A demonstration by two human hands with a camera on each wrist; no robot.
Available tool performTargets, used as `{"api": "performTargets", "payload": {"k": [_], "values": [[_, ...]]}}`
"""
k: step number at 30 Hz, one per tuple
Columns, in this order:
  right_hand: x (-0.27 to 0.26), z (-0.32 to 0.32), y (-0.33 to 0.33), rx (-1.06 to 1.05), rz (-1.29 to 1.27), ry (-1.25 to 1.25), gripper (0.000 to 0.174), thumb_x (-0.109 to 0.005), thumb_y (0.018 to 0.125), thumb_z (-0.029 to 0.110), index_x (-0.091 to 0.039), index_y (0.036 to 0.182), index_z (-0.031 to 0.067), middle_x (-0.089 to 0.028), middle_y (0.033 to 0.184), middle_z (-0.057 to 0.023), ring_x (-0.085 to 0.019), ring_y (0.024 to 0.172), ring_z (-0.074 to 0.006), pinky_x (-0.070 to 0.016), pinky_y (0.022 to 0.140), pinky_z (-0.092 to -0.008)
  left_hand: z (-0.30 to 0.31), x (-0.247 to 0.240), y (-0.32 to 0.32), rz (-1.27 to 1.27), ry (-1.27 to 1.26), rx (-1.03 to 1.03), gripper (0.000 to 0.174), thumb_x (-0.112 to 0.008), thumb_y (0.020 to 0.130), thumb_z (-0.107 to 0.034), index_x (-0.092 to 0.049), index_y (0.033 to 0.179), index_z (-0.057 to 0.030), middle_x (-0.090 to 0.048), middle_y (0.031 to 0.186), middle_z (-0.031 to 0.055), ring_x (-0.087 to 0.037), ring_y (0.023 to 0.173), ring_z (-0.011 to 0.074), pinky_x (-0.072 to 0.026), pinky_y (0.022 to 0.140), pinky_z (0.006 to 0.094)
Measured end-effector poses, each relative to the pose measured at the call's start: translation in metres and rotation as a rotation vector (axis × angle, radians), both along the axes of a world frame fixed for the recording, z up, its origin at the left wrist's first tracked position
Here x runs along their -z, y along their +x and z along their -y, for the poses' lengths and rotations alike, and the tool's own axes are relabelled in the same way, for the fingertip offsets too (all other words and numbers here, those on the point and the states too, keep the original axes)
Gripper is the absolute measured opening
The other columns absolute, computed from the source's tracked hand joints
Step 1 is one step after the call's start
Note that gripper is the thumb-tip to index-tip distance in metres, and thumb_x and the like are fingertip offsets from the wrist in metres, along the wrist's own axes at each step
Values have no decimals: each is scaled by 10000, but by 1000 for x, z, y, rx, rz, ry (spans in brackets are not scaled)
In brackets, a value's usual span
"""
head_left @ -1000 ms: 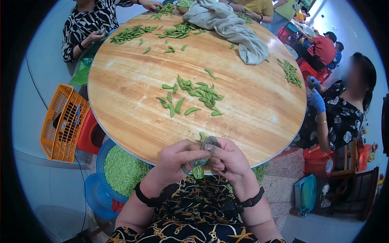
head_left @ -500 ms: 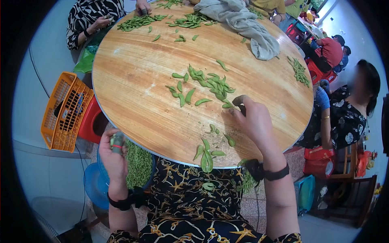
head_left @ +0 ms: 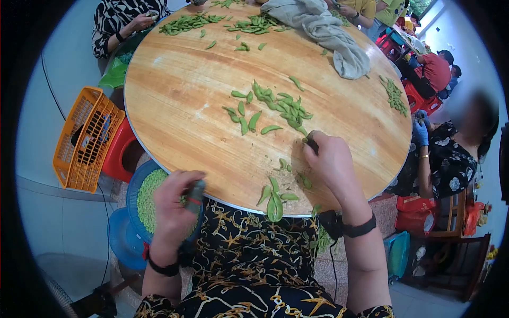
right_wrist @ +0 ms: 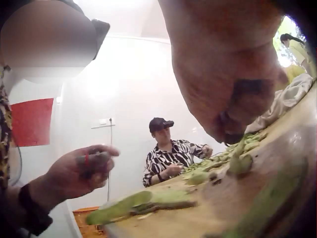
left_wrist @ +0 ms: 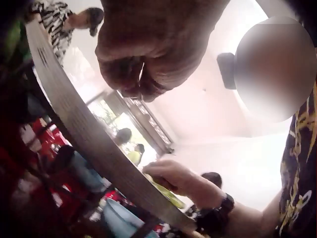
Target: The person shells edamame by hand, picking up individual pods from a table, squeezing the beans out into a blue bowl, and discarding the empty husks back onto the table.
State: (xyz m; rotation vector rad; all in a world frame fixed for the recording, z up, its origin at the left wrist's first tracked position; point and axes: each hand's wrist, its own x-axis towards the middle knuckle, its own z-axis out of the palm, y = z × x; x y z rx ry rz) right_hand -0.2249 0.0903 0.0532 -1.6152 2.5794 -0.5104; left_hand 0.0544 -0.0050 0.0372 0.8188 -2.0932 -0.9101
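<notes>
Right hand [head_left: 334, 159] pinches a slim green bean pod [head_left: 301, 130] at the near end of the loose green pod pile [head_left: 281, 103]; left hand [head_left: 172, 209] is by the table edge.
Pod sits on the round, light-brown wooden table [head_left: 185, 127]. Right fingers curled, roughly same spot as half a second ago. Left hand has shifted inward from farther left, now partly over the round blue plastic basin [head_left: 130, 193] of shelled pale-green beans [head_left: 147, 204]; fingers bent, dark grey red-banded thumb cover [head_left: 197, 189] showing, can't tell if anything's held.
</notes>
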Motion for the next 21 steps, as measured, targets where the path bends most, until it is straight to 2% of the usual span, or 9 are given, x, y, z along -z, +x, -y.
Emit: {"api": "performTargets", "payload": {"k": [2,5,6,7,8,11,16,19,21], "values": [[-4,-10,18,-8,94,-55,179,-580,758,181,-567,734,4,-572,630,-217,-583,614,-378,-468,558,-434,-16,-6,-32,-136,30,118,283,-630,775,7,-586,1054,-19,-594,847,88,-569,730,139,-453,633,242],[-17,-23,40,-62,305,-81,159,-599,743,147,-553,723,-5,-544,607,-225,-565,575,-366,-450,533,-410,-27,-8,-75,-82,-18,271,424,-627,738,9,-568,1154,-49,-589,1003,157,-597,920,285,-500,756,335],[-19,-28,44,-106,419,-50,147,-608,734,132,-554,733,-5,-535,603,-226,-560,553,-351,-444,522,-390,-27,-2,-83,-80,-18,272,424,-627,738,9,-568,1154,-49,-589,1003,157,-597,920,285,-500,756,335],[-4,-33,41,-191,615,-163,107,-602,747,100,-568,752,-1,-550,552,-131,-525,472,-222,-407,472,-307,-26,4,-90,-133,-97,407,421,-620,715,22,-583,1130,-42,-589,1031,157,-587,953,297,-494,785,347],[-2,-37,37,-186,614,-165,107,-602,747,100,-568,752,-1,-550,552,-131,-525,472,-222,-407,472,-307,-26,7,-96,-187,-174,543,419,-613,692,35,-598,1105,-35,-590,1059,157,-577,986,308,-488,814,359],[-6,-47,30,-77,1296,-105,91,-581,825,86,-582,767,15,-487,580,69,-411,497,-7,-292,426,-181,-27,4,-96,-152,-187,531,370,-653,667,11,-628,1035,-19,-609,1040,165,-619,935,294,-510,776,327],[-10,-50,34,-46,1581,-178,99,-586,857,111,-576,807,26,-459,562,67,-369,472,-5,-261,411,-177,-30,5,-94,-60,-87,500,309,-614,675,50,-625,975,-24,-621,941,118,-614,854,292,-506,734,345],[-4,-46,40,-60,1599,-280,109,-584,870,131,-576,835,28,-454,568,66,-353,467,-7,-251,410,-175,-36,5,-98,-6,-2,463,179,-649,717,4,-611,891,-12,-616,838,100,-612,753,218,-485,647,320],[0,-43,43,-4,1498,-410,151,-542,903,177,-574,870,33,-455,591,53,-358,495,-17,-262,431,-176,-37,11,-100,-159,392,453,150,-623,765,-3,-599,913,-8,-608,848,60,-578,765,148,-461,683,276]]}}
